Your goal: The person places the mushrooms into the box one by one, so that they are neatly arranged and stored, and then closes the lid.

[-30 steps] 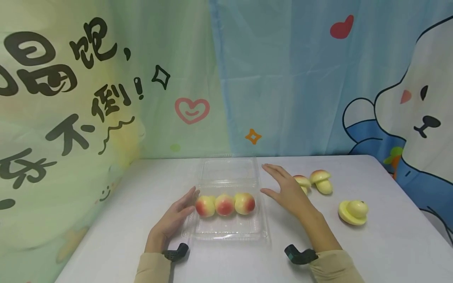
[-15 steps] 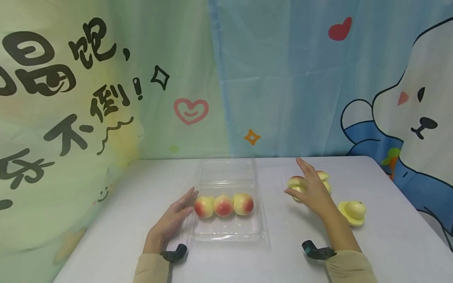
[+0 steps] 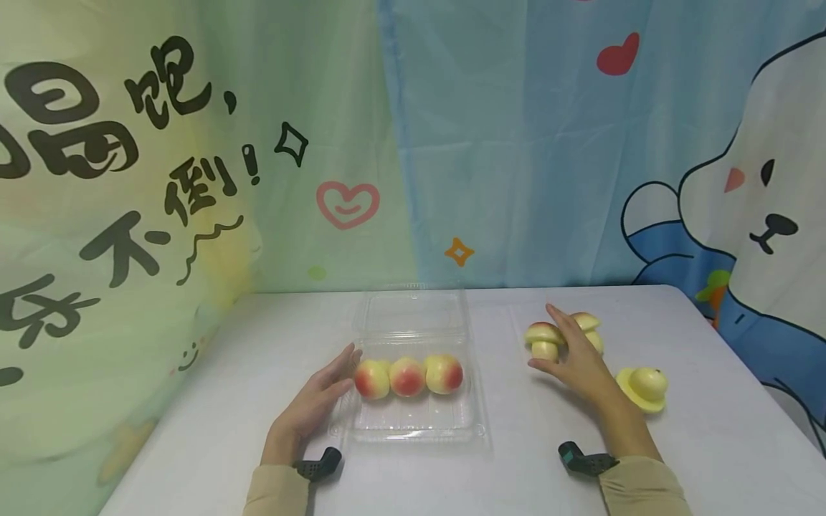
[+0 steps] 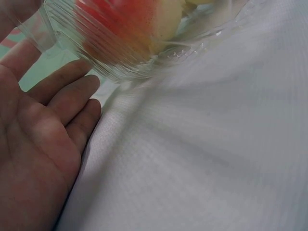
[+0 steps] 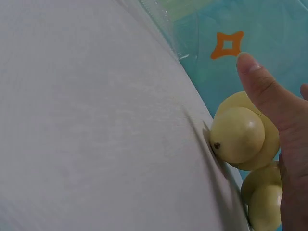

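A clear plastic clamshell box (image 3: pixel 413 434) lies with its lid raised at the middle of the table. A row of three red-and-yellow peaches (image 3: pixel 408 378) sits inside it. At the box's left side rests my left hand (image 3: pixel 311 398), fingers extended; the left wrist view shows them close to the clear wall (image 4: pixel 115 72). My right hand (image 3: pixel 584 369) is spread round the right side of a mushroom-shaped piece (image 3: pixel 544 350) with a pale stem and reddish cap. In the right wrist view the straight thumb (image 5: pixel 267 91) reaches across this mushroom (image 5: pixel 237 136); contact cannot be told.
Behind the right hand's fingers stands a second mushroom (image 3: pixel 589 322), partly hidden. A third mushroom (image 3: pixel 648 385) lies cap down to the right of the right wrist. A printed curtain (image 3: pixel 503 143) hangs behind the white table (image 3: pixel 193 430).
My right hand has moved right, from beside the box to the nearer mushroom, and lowered round it. The left hand stays by the box.
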### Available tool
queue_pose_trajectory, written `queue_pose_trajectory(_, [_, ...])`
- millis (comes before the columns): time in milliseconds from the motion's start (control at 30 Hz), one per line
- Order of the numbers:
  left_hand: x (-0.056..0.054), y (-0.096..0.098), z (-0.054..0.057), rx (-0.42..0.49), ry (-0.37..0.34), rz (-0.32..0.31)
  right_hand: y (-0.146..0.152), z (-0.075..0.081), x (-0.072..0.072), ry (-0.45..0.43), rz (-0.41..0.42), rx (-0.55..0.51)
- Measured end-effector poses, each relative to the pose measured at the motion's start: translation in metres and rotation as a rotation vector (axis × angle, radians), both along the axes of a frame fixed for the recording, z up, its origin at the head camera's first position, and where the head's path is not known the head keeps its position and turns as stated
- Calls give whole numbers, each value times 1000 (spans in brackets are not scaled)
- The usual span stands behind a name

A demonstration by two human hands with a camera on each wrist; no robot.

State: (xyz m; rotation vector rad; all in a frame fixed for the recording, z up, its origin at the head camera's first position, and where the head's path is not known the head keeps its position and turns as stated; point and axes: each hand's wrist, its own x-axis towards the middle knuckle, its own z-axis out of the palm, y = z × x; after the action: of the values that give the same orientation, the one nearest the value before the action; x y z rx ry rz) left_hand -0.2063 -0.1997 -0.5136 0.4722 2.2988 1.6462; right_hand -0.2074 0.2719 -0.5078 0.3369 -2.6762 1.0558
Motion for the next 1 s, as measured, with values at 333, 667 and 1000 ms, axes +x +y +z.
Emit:
queue_pose_trajectory(333, [-2, 0, -3, 42, -16, -4, -1, -8, -1, 54, 7, 30])
queue_pose_trajectory(667, [-3, 0, -3, 80, 3, -52, -2, -8, 4, 28, 5, 44])
queue_pose_trajectory(1000, [-3, -1, -3, 80, 3, -48, 0, -9, 6, -8, 19, 53])
